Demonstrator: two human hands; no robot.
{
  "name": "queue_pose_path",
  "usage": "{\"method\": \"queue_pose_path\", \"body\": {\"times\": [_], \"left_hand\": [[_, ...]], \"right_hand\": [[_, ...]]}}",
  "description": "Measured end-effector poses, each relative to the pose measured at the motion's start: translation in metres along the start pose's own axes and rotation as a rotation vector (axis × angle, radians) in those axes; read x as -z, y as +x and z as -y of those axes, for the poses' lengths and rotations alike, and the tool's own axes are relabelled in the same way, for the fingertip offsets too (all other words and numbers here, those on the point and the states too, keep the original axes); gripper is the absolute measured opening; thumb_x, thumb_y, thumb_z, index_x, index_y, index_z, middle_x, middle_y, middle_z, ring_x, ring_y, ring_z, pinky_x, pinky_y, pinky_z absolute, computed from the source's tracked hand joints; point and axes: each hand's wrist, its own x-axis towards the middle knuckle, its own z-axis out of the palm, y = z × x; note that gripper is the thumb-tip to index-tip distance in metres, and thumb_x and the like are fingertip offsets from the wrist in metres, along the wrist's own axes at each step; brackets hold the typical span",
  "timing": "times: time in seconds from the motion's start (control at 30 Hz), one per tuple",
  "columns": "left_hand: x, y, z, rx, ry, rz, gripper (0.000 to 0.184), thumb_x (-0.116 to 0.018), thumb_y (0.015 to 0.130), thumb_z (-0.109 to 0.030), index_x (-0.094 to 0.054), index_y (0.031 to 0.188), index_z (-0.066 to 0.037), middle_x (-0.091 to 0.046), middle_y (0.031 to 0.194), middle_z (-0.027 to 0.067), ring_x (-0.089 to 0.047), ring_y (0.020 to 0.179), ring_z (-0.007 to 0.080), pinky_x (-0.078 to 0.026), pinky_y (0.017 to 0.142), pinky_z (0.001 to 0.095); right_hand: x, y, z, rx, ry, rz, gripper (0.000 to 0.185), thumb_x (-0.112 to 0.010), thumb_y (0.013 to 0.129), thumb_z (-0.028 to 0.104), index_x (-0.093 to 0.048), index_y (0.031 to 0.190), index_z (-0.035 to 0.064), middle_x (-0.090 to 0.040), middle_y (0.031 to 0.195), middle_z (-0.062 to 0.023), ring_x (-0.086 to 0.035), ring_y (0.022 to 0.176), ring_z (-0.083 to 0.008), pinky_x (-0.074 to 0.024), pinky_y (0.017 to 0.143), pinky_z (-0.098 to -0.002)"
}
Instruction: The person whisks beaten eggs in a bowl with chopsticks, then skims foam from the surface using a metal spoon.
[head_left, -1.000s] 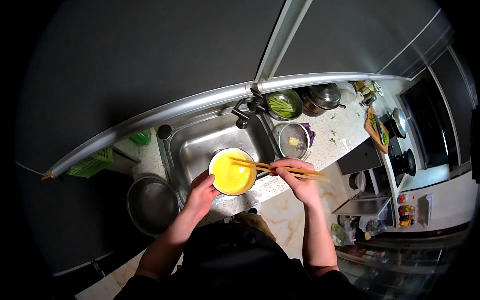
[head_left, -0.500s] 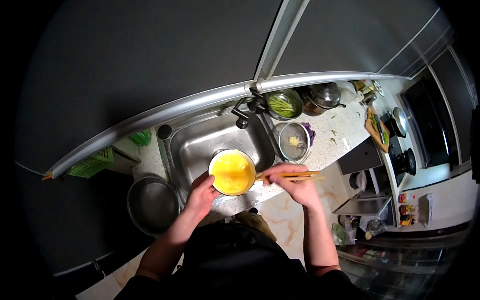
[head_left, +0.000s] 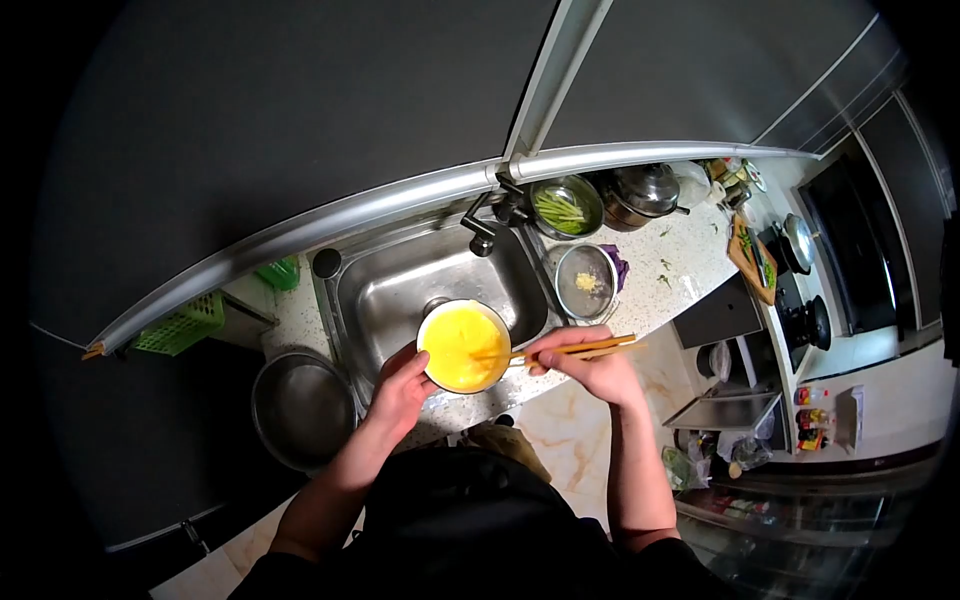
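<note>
My left hand grips a round bowl by its left side, thumb at the rim. Bright yellow beaten egg fills much of it. The bowl is held over the front edge of the steel sink. To the right of the bowl, my right hand is closed around a pair of chopsticks. Their tips dip into the egg, while the back ends stick out to the right past my fingers.
Behind the sink stands a dark faucet. On the counter to the right are a bowl of green stalks, a dish with chopped bits and a lidded pot. A dark pan sits at left; a cutting board lies far right.
The chopsticks have moved in the egg, and their tips now show at the bowl's middle right. My left hand and the bowl are nearly still.
</note>
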Motion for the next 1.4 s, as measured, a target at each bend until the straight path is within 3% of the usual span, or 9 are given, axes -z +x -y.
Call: {"method": "queue_pose_path", "body": {"times": [0.13,0.4,0.47,0.67,0.73,1.07,1.13,1.33,1.4], "left_hand": [[-0.005,0.000,-0.001,-0.003,-0.002,0.003,0.042,-0.057,0.099,-0.024,-0.052,0.134,0.000,-0.061,0.127,0.0112,-0.058,0.119,0.0232,-0.045,0.104,0.0412],[-0.005,0.000,-0.003,-0.018,0.020,0.015,0.043,-0.056,0.099,-0.024,-0.052,0.134,0.000,-0.061,0.128,0.0112,-0.058,0.119,0.0232,-0.045,0.104,0.0417],[-0.005,0.000,-0.002,-0.007,0.000,0.005,0.043,-0.057,0.099,-0.024,-0.052,0.134,0.000,-0.061,0.128,0.0112,-0.058,0.119,0.0232,-0.045,0.104,0.0418],[-0.005,0.000,-0.002,0.005,0.005,-0.004,0.042,-0.057,0.099,-0.024,-0.053,0.133,0.000,-0.061,0.127,0.0107,-0.058,0.118,0.0225,-0.045,0.104,0.0417],[-0.006,-0.001,-0.004,0.000,0.020,-0.002,0.041,-0.056,0.099,-0.024,-0.053,0.132,0.000,-0.061,0.127,0.0108,-0.058,0.118,0.0223,-0.045,0.104,0.0416],[-0.003,-0.001,-0.003,-0.006,-0.005,-0.003,0.041,-0.057,0.099,-0.024,-0.054,0.131,0.000,-0.062,0.126,0.0108,-0.059,0.118,0.0231,-0.044,0.105,0.0417],[-0.003,-0.001,-0.003,0.012,0.007,0.003,0.041,-0.057,0.099,-0.024,-0.054,0.132,0.000,-0.062,0.126,0.0109,-0.059,0.118,0.0229,-0.044,0.105,0.0415],[-0.005,-0.001,-0.001,0.011,-0.003,-0.016,0.042,-0.058,0.099,-0.023,-0.053,0.133,0.000,-0.061,0.128,0.0116,-0.058,0.119,0.0230,-0.044,0.105,0.0414],[-0.004,0.001,-0.001,0.000,-0.001,-0.005,0.042,-0.057,0.099,-0.023,-0.053,0.133,0.000,-0.061,0.129,0.0117,-0.058,0.119,0.0234,-0.044,0.105,0.0416]], "right_hand": [[-0.004,0.001,0.005,0.152,0.015,-0.057,0.014,-0.067,0.089,-0.001,-0.073,0.101,-0.0025,-0.071,0.092,-0.0094,-0.067,0.086,-0.0141,-0.0530,0.078,-0.0260],[-0.004,-0.002,0.013,-0.043,0.020,0.115,0.016,-0.065,0.089,-0.003,-0.073,0.102,-0.0030,-0.071,0.089,-0.0102,-0.067,0.086,-0.0143,-0.0533,0.077,-0.0262],[-0.005,0.001,0.008,0.138,0.019,-0.108,0.015,-0.064,0.089,-0.002,-0.073,0.101,-0.0032,-0.071,0.089,-0.0101,-0.067,0.085,-0.0146,-0.0529,0.076,-0.0260],[-0.008,0.001,0.006,0.174,0.016,-0.115,0.015,-0.065,0.090,0.000,-0.072,0.102,-0.0028,-0.070,0.090,-0.0093,-0.066,0.085,-0.0141,-0.0526,0.077,-0.0261],[-0.007,-0.002,0.009,0.015,0.010,0.136,0.014,-0.066,0.089,0.000,-0.073,0.102,-0.0021,-0.071,0.091,-0.0086,-0.066,0.085,-0.0137,-0.0523,0.078,-0.0260],[-0.006,0.003,0.005,0.158,-0.008,-0.082,0.013,-0.065,0.090,0.000,-0.072,0.101,-0.0021,-0.070,0.092,-0.0089,-0.065,0.086,-0.0153,-0.0522,0.077,-0.0270],[-0.007,-0.002,0.010,0.056,0.020,0.151,0.014,-0.066,0.090,0.000,-0.073,0.102,-0.0015,-0.070,0.093,-0.0088,-0.065,0.087,-0.0148,-0.0521,0.078,-0.0268],[-0.003,-0.002,0.008,-0.059,0.010,0.105,0.014,-0.066,0.090,0.002,-0.073,0.101,-0.0021,-0.070,0.090,-0.0091,-0.066,0.083,-0.0137,-0.0522,0.076,-0.0263],[-0.004,0.000,0.006,0.129,0.039,-0.106,0.014,-0.066,0.091,0.002,-0.073,0.101,-0.0023,-0.070,0.089,-0.0088,-0.066,0.083,-0.0139,-0.0523,0.076,-0.0258]]}}
